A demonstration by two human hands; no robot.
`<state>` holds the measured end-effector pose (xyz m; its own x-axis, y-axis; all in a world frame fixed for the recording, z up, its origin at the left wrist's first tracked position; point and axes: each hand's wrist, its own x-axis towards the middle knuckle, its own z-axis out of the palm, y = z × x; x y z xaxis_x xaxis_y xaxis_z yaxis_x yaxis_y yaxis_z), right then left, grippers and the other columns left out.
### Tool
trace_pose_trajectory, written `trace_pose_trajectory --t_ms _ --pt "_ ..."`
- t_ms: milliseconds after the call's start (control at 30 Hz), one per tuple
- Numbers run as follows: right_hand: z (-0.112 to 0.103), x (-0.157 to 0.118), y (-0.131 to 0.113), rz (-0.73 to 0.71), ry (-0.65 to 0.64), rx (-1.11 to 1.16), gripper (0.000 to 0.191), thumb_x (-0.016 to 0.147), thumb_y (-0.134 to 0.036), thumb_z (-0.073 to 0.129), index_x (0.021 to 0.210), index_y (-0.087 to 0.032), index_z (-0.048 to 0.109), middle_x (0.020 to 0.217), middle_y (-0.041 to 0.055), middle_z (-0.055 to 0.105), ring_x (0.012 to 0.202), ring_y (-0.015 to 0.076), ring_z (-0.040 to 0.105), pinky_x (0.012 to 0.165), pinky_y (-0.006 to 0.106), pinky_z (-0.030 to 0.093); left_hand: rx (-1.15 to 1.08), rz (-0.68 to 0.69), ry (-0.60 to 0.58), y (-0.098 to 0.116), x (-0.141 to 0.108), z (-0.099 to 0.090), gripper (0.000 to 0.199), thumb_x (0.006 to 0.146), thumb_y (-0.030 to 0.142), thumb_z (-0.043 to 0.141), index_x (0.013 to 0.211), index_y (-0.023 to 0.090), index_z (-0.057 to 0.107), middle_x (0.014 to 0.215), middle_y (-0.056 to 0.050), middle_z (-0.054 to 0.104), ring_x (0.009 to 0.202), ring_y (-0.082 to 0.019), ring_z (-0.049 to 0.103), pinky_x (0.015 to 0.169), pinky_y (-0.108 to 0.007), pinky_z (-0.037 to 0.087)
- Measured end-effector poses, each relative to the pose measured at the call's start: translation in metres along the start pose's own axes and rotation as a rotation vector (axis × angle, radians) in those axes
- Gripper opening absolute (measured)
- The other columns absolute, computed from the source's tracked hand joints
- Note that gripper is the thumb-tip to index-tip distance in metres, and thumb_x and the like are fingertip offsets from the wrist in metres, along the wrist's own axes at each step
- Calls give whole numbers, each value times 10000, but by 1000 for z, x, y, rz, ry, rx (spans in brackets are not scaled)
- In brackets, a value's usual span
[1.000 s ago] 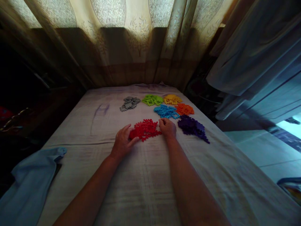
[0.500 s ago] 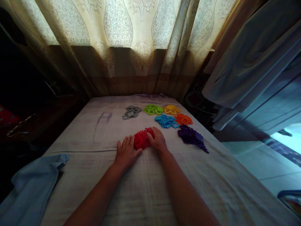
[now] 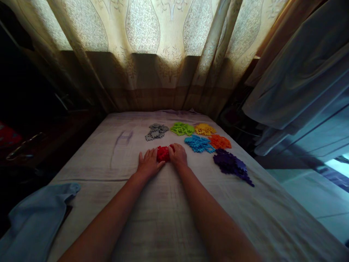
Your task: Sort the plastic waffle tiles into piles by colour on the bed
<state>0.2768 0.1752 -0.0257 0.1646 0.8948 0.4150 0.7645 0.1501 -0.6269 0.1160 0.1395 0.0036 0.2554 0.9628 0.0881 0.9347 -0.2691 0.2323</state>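
A small heap of red plastic snowflake-like pieces (image 3: 163,154) lies on the sheet, pressed between my two hands. At its left side my left hand (image 3: 147,162) rests with fingers stretched and thumb apart, touching the heap. My right hand (image 3: 178,155) has its fingers curled over the heap's right side, covering part of it. Behind and to the right are further heaps of similar pieces: grey (image 3: 157,131), lime green (image 3: 182,128), yellow (image 3: 205,129), blue (image 3: 199,143), orange (image 3: 219,141) and dark purple (image 3: 231,163).
A pale sheet (image 3: 163,218) with a purple mark covers the flat surface. Light blue cloth (image 3: 38,218) lies at the front left. A patterned curtain (image 3: 147,80) hangs at the back, and garments (image 3: 289,80) hang over the right side.
My hands have closed in on the red heap, which is now narrower and more compact. The right hand's fingers have curled further round it. The view has shifted slightly.
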Motion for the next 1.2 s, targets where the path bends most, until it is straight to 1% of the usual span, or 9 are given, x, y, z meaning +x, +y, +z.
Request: trace_pose_trajectory --t_ms 333,433,600,700,800,867,1000,1100,1200 --pt "8 31 6 72 155 126 308 903 -326 448 1008 -185 700 1126 117 704 1103 226 599 1042 374 404 -111 0 159 -9 19 9 759 861 498 571 1502 200 294 1514 -193 428 1404 -322 388 1146 -597 229" --pt "5 26 5 95 217 124 338 908 -322 426 1038 -157 691 1148 139 692 1112 230 596 1047 379 398 -163 -15 188 -14 19 11 800 829 498 611 1491 165 312 1520 -196 419 1400 -319 403 1158 -546 266" --pt "-6 1 6 25 265 39 381 901 -305 449 1157 -113 654 1227 169 657 1184 244 564 1056 387 394 -310 36 256 -33 8 7 645 856 465 556 1402 137 453 1439 -176 525 1321 -281 509 1104 -444 407" --pt "-37 -11 26 -98 264 -49 362 896 -323 472 1141 -145 671 1228 148 664 1175 246 570 1040 391 410 -381 41 274 -47 -18 -1 567 877 467 491 1355 162 513 1347 -136 611 1192 -248 614 1022 -411 490" --pt "-91 -15 64 -135 288 -185 356 885 -336 489 1109 -151 693 1206 147 679 1144 257 588 1037 412 410 -399 14 353 -57 -55 -10 504 898 479 442 1275 177 584 1253 -111 670 1114 -232 653 975 -389 522" --pt "-134 -17 94 -31 296 -297 366 895 -343 464 1097 -156 704 1194 139 687 1147 265 588 1037 428 406 -375 25 391 -62 -77 -15 488 900 488 440 1229 174 616 1226 -112 683 1113 -238 653 968 -389 527" --pt "-196 -26 140 423 185 -483 435 917 -418 424 1138 -175 708 1222 148 677 1143 313 596 977 475 433 -332 38 392 -65 -100 -18 454 898 486 452 1180 187 644 1178 -99 707 1054 -232 677 949 -382 537" --pt "-206 -38 152 531 -3 -496 476 912 -488 442 1197 -200 694 1222 145 680 1127 327 612 941 480 456 -315 44 365 -63 -101 -18 434 894 468 446 1160 193 653 1156 -90 717 1031 -221 684 945 -371 539" --pt "-194 -46 145 410 -37 -454 477 918 -476 450 1236 -198 671 1250 127 673 1164 305 601 976 451 451 -308 59 347 -61 -98 -17 433 885 459 442 1143 186 657 1151 -94 719 1036 -217 682 952 -368 535"
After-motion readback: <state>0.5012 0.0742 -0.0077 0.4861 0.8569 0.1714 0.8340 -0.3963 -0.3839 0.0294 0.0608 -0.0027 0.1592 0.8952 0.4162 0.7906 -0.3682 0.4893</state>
